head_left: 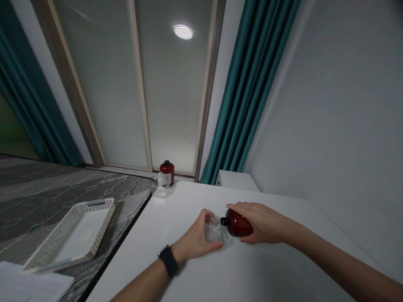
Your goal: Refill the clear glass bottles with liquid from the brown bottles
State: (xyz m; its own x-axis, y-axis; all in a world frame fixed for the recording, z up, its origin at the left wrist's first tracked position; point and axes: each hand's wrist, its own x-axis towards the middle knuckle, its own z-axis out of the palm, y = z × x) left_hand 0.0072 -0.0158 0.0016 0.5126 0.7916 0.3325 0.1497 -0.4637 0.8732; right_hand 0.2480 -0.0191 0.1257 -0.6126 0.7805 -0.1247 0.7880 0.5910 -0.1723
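My right hand [261,220] is wrapped round a dark red-brown bottle [236,224], tipped on its side with its black neck pointing left. The bottle's mouth is over a clear container [214,231] on the white table [189,277]. Around the left side of that container curls my left hand [201,239], thumb and fingers on its walls; a dark watch band is on the wrist. Whether liquid runs from the bottle is too fine to make out.
At the table's far left corner stand another red-brown bottle [167,171] with a black cap and a clear tray [161,191] holding a small clear item. Left, on a dark striped surface, lie a white perforated basket [94,243] and white papers [31,285]. A white cabinet [237,181] stands beyond.
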